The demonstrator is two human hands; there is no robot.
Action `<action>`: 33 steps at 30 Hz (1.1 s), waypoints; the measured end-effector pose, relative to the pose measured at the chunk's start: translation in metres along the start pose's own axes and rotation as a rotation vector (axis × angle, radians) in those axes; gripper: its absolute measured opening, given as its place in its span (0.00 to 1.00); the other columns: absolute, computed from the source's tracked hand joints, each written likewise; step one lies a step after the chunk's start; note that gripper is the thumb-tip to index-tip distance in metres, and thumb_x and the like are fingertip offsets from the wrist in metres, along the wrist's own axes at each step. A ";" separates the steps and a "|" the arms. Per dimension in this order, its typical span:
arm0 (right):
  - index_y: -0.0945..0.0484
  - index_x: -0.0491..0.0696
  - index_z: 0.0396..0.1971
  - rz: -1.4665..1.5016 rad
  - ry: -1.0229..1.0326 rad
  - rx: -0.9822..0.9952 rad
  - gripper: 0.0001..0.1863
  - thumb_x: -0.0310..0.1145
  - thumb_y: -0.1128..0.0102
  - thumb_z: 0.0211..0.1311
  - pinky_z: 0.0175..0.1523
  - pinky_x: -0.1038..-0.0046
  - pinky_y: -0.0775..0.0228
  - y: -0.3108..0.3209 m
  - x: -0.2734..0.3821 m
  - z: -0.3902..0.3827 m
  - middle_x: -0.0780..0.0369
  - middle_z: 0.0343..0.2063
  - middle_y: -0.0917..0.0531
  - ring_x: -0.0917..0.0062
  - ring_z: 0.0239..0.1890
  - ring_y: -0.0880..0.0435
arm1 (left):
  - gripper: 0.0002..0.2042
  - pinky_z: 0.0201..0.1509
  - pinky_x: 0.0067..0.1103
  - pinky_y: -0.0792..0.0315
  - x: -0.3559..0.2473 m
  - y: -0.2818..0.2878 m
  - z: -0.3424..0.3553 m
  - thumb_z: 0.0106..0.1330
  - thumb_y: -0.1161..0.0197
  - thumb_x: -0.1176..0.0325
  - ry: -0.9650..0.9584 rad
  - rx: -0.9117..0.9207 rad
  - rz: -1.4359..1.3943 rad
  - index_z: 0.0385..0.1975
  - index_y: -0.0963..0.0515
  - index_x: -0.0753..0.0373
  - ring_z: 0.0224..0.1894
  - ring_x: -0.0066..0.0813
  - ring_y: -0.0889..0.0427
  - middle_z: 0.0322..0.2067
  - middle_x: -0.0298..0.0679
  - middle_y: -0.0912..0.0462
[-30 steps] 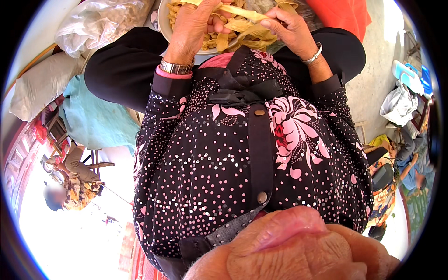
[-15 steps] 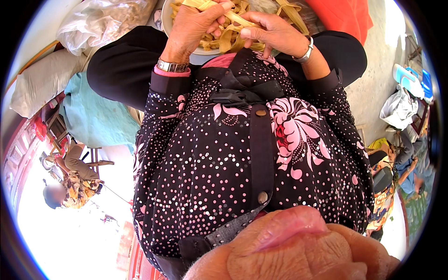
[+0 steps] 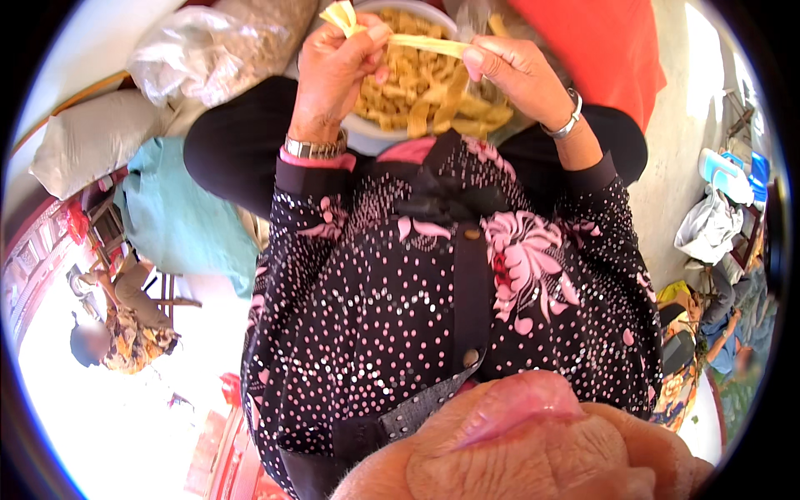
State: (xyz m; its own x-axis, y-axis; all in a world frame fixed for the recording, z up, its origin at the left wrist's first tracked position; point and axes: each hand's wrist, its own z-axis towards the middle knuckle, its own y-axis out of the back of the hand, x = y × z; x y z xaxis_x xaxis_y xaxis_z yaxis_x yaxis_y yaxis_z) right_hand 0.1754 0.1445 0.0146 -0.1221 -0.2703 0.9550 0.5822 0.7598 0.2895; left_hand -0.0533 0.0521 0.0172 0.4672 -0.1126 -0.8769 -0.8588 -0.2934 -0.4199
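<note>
1. We have both hands up over the bowl, and one pale yellow strip (image 3: 427, 44) runs between them, pulled nearly straight.
2. On our left, the left hand (image 3: 337, 73) grips the strip between thumb and fingers, with a flared end poking out above the knuckles.
3. Across from it, the right hand (image 3: 523, 79) pinches the other end between thumb and forefinger; we cannot tell how much lies hidden inside that grip.
4. Right beneath, we look into the white bowl (image 3: 363, 127), loaded with a heap of yellow-brown strips (image 3: 417, 92) and sitting between the knees, both in black trousers (image 3: 229, 150).
5. At the wrists, we spot a metal watch (image 3: 315, 149) on the left and a silver bracelet (image 3: 569, 117) on the right.
6. Out to the left, we see a clear plastic bag (image 3: 187, 62), a beige sack (image 3: 96, 148) and a teal cloth (image 3: 185, 212).
7. Over on the right, we catch bright red fabric (image 3: 596, 50) just beside the right hand.
</note>
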 end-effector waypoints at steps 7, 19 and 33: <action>0.22 0.44 0.30 -0.489 0.165 -0.122 0.22 0.48 0.46 0.76 0.30 0.65 0.34 0.053 0.029 0.076 0.56 0.18 0.25 0.62 0.21 0.26 | 0.06 0.25 0.19 0.29 -0.042 -0.013 0.060 0.70 0.34 0.69 -0.227 -0.014 -0.002 0.35 0.19 0.66 0.21 0.15 0.29 0.21 0.30 0.24; 0.22 0.47 0.27 -0.975 0.303 -0.344 0.18 0.43 0.49 0.73 0.37 0.54 0.27 0.078 -0.044 0.189 0.51 0.23 0.19 0.53 0.30 0.17 | 0.09 0.23 0.19 0.32 -0.049 0.007 0.176 0.70 0.39 0.67 -0.619 -0.306 0.757 0.35 0.19 0.68 0.21 0.17 0.26 0.21 0.32 0.20; 0.23 0.48 0.32 -0.755 0.159 -0.234 0.15 0.45 0.44 0.72 0.31 0.51 0.28 0.005 -0.047 0.084 0.51 0.22 0.19 0.51 0.25 0.19 | 0.06 0.29 0.23 0.31 -0.001 0.019 0.064 0.68 0.35 0.70 -0.492 -0.285 0.886 0.32 0.22 0.66 0.25 0.19 0.28 0.21 0.32 0.24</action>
State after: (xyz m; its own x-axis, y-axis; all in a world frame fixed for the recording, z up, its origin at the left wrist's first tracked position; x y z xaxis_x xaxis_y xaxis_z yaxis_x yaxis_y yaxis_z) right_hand 0.1164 0.2109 -0.0232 -0.4445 -0.7553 0.4816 0.5439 0.1997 0.8151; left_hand -0.0832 0.1073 -0.0044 -0.4952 -0.0167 -0.8686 -0.7407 -0.5145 0.4321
